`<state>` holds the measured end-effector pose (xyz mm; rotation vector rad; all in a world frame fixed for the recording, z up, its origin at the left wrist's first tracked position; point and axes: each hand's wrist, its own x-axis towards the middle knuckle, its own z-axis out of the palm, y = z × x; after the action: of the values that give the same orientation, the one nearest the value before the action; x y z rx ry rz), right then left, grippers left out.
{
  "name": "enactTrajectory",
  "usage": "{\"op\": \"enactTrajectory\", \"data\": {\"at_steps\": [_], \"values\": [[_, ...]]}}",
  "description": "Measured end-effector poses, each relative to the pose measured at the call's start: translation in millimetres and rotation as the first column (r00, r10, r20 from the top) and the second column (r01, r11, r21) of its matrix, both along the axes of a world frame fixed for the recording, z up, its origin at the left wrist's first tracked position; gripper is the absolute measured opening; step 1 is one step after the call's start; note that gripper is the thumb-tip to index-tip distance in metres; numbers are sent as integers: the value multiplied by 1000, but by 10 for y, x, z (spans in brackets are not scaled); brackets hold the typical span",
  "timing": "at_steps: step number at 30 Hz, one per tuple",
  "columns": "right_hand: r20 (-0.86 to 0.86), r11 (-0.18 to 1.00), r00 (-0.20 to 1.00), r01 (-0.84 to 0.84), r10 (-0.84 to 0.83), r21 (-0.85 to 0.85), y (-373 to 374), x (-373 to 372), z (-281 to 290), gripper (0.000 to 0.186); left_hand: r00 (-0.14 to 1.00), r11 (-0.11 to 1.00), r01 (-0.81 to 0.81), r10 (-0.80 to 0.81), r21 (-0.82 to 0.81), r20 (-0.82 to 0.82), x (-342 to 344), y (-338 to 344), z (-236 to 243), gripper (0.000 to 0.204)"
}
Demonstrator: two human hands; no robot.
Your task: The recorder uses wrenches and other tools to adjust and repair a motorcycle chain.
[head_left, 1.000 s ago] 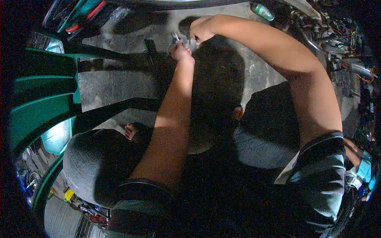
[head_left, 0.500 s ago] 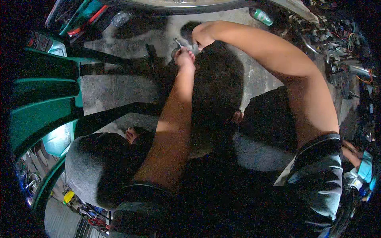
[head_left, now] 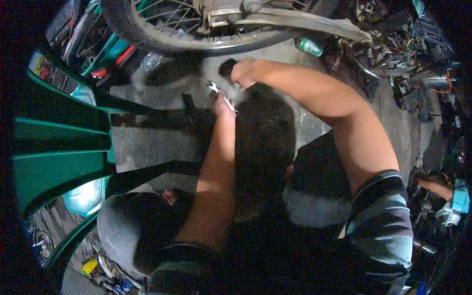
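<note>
My left hand [head_left: 223, 104] is closed around a silver combination wrench [head_left: 213, 87]. Its open-jaw end sticks out past my fingers and its ring end shows below them. Just to the right and slightly farther away, my right hand [head_left: 244, 73] is bent down at the wrist, its fingers curled. Whatever those fingers hold, if anything, is hidden. Both hands are over the concrete floor, close together but apart. Beyond them stands a motorcycle wheel [head_left: 216, 47] with spokes and a dark tyre.
A green plastic chair [head_left: 59, 142] stands at the left. A green can [head_left: 309, 47] lies near the tyre. Motorcycle parts and wires [head_left: 400, 54] crowd the far right. At the right edge, another person's arm [head_left: 435, 188] shows. A clear plastic piece [head_left: 151, 61] lies far left.
The view has shifted, so more of the wheel shows. My hands sit lower in the picture. The wrench, partly hidden and blurred before, now shows along its length in my left hand.
</note>
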<state>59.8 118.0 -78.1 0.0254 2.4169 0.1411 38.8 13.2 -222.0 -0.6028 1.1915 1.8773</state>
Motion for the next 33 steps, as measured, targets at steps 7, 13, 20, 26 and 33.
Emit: {"op": "enactTrajectory", "data": {"at_steps": [7,13,20,26,33], "values": [[19,999,1000,24,-24,41,17,3,125,28,967,994,-18,46,111,-252,-89,104,38,21],[25,997,997,66,-67,47,97,23,79,28,990,994,109,-108,-4,-87,-28,103,419,20],[3,995,996,92,-92,35,32,74,175,31,981,993,91,-77,73,-176,-132,188,533,11],[9,994,994,108,-109,34,8,141,221,29,583,926,359,-318,-115,-747,-787,435,790,5],[-15,992,992,127,-127,4,161,349,184,28,-268,800,-226,-600,-556,-754,-962,555,1045,16]]}}
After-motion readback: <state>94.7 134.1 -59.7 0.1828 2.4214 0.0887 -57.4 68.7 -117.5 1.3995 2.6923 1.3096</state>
